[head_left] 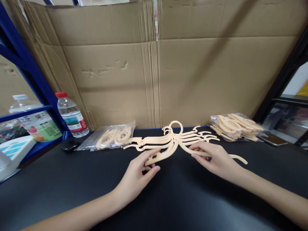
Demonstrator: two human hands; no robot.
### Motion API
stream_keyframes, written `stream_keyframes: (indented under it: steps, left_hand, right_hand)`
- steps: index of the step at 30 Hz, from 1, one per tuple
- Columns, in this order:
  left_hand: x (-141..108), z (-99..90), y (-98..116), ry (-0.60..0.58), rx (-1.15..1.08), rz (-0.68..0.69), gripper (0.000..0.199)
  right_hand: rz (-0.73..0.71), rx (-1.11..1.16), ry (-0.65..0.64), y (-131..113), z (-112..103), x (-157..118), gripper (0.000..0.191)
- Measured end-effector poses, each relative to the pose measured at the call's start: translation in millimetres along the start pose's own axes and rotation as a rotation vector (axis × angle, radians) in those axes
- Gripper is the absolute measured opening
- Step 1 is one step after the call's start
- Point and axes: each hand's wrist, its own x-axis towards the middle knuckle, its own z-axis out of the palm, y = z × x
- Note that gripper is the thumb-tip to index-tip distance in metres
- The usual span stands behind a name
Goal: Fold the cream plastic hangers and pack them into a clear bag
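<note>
A beige folding clothes hanger (166, 154) is held out over the black tabletop, its round hook pointing away from me. My left hand (139, 170) pinches the end of its left arm between thumb and fingers. Around its right arm, my right hand (215, 157) is closed, and the curved tip sticks out beyond that hand. Just behind lies a row of similar beige hangers (156, 140), overlapping, with notched ends spread to both sides. The held hanger partly covers their middles.
Clear bags of beige parts lie at the left (115, 136) and right (237, 126). A phone (274, 140) is beside the right bag. A red-capped water bottle (72, 115) and a black object (69, 145) stand left. Cardboard (108, 80) walls the back; a blue frame (31, 69) rises left.
</note>
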Motion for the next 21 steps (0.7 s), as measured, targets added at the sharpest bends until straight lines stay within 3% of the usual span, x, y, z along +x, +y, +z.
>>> stream_keyframes:
  steps: [5,9,15,21]
  left_hand:
    - [9.4,-9.9,-0.6,0.04,0.144,0.108,0.026]
    - [13.4,-14.5,-2.7,0.127,0.149,0.131,0.024]
    - [14.4,-14.0,-12.7,0.159,0.118,0.117,0.029]
    - [10.9,-12.3,-13.0,0.144,0.105,0.153,0.028]
  right_hand:
    - [-0.104,-0.051,-0.058,4.2,-0.3,0.1,0.019]
    - [-0.149,-0.329,-0.024,9.8,-8.9,3.2,0.015]
    - [-0.013,-0.714,0.108,10.3,-14.5,-0.2,0.024]
    - [0.005,-0.732,0.129,7.4,-8.0,-2.4,0.022]
